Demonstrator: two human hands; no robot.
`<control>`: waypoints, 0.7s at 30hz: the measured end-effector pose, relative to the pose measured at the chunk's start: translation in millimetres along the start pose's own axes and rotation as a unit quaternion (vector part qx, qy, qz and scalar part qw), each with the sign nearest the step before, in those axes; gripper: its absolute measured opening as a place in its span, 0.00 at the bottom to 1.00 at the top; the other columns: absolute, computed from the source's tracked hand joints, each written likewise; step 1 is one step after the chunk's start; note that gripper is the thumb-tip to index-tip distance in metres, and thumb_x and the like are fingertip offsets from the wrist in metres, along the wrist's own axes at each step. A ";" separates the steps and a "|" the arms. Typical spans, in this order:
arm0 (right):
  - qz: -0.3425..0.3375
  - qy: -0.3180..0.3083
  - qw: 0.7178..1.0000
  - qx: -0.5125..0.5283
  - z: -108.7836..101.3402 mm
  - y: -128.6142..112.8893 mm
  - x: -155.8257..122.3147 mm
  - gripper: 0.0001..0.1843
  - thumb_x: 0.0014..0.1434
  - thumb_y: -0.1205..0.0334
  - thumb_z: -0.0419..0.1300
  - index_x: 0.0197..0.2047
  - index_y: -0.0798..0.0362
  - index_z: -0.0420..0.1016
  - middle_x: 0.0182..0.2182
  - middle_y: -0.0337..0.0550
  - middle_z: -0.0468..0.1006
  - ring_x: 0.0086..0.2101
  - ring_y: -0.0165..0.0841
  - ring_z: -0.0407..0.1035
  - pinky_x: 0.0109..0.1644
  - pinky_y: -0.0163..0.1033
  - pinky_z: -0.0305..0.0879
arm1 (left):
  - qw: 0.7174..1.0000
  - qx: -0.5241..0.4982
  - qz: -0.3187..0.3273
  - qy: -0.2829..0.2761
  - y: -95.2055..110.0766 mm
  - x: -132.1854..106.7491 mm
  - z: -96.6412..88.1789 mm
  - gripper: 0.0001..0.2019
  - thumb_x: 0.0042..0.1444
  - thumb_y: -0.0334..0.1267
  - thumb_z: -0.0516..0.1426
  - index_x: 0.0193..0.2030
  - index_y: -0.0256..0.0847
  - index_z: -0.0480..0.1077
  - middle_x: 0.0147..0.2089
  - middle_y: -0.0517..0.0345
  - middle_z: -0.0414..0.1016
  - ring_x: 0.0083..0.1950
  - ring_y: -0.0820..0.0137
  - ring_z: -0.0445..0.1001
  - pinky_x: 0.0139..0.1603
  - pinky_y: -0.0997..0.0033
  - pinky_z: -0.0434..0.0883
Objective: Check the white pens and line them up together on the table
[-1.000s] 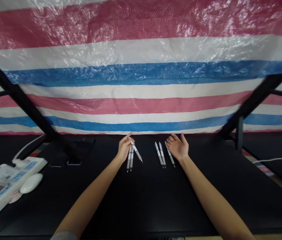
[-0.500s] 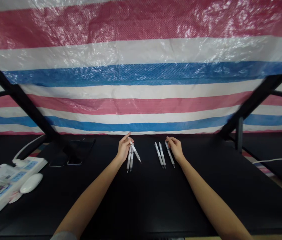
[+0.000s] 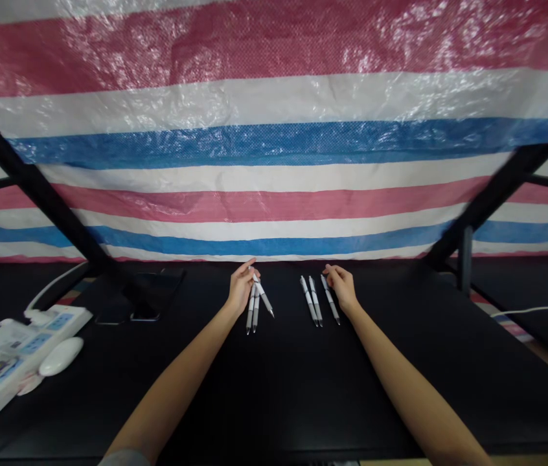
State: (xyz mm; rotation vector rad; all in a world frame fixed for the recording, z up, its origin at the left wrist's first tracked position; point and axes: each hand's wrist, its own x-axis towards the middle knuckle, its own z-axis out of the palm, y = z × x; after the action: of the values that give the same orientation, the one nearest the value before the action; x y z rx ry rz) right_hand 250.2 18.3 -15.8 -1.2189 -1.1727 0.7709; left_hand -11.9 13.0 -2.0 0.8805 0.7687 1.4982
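Note:
My left hand [image 3: 241,288] is closed on the upper part of a white and grey pen [image 3: 265,300], which slants down to the right, tip toward me. Just below it, two more such pens [image 3: 252,314] lie close together, their upper ends partly behind the fingers. To the right, a pair of matching pens [image 3: 312,303] rests nearly side by side on the black table [image 3: 284,395]. A single pen [image 3: 331,300] lies a little apart from that pair. Beside its upper end is my right hand [image 3: 343,285], fingers curled, with no pen visible in them.
On the left stand a white power strip [image 3: 31,362] with plugs and a white computer mouse [image 3: 61,356]. Dark phone-like devices [image 3: 145,304] lie behind them. Black frame legs [image 3: 60,213] slope at both sides, and a striped plastic sheet [image 3: 274,175] hangs at the back.
My right hand has shifted very slightly right, off the upper end of the single pen, which stays put. The left hand and its pen hold still.

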 end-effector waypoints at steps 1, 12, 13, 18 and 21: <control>-0.002 -0.001 1.000 -0.004 0.0 -0.5 -0.1 0.23 0.49 0.40 0.58 0.22 0.54 0.69 0.12 0.32 0.57 0.16 0.25 0.50 0.22 0.34 0.46 | 1.000 0.001 -0.001 0.000 0.0 -0.1 -0.1 0.19 0.47 0.34 0.60 0.48 0.33 0.71 0.24 0.60 0.69 0.26 0.76 0.66 0.30 0.75 0.62; 0.006 -0.005 1.000 0.003 0.4 0.1 -0.4 0.23 0.49 0.40 0.58 0.23 0.54 0.69 0.12 0.32 0.57 0.16 0.25 0.50 0.21 0.34 0.45 | 0.966 0.248 0.063 -0.039 -8.0 -3.5 0.6 0.19 0.51 0.36 0.56 0.51 0.37 0.69 0.24 0.63 0.68 0.25 0.75 0.65 0.27 0.76 0.61; 0.006 -0.007 1.000 0.002 0.3 0.4 -0.4 0.23 0.49 0.40 0.58 0.23 0.54 0.69 0.12 0.32 0.57 0.16 0.25 0.50 0.21 0.34 0.45 | 0.956 0.281 0.069 -0.044 -10.1 -2.8 0.3 0.19 0.51 0.36 0.55 0.51 0.37 0.69 0.24 0.62 0.68 0.26 0.74 0.66 0.29 0.75 0.62; 0.004 -0.012 1.000 0.004 -0.1 2.1 0.0 0.23 0.50 0.40 0.57 0.24 0.54 0.69 0.12 0.32 0.57 0.16 0.24 0.50 0.20 0.33 0.44 | 0.910 0.403 0.094 -0.027 -17.2 1.3 -3.5 0.19 0.53 0.32 0.53 0.52 0.40 0.69 0.29 0.60 0.71 0.33 0.71 0.69 0.39 0.71 0.66; 0.004 -0.012 1.000 0.003 0.2 1.8 0.3 0.24 0.49 0.39 0.57 0.23 0.54 0.69 0.12 0.32 0.56 0.16 0.25 0.49 0.20 0.33 0.44 | 0.872 0.473 0.123 -0.035 -17.9 1.6 -4.1 0.18 0.52 0.31 0.54 0.51 0.42 0.71 0.35 0.57 0.76 0.40 0.68 0.70 0.47 0.66 0.65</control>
State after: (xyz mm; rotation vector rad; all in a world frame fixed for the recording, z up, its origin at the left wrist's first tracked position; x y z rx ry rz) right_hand 250.3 19.1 -17.4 -1.2126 -1.1853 0.7970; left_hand -6.6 16.6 -19.3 1.8044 1.4182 1.2508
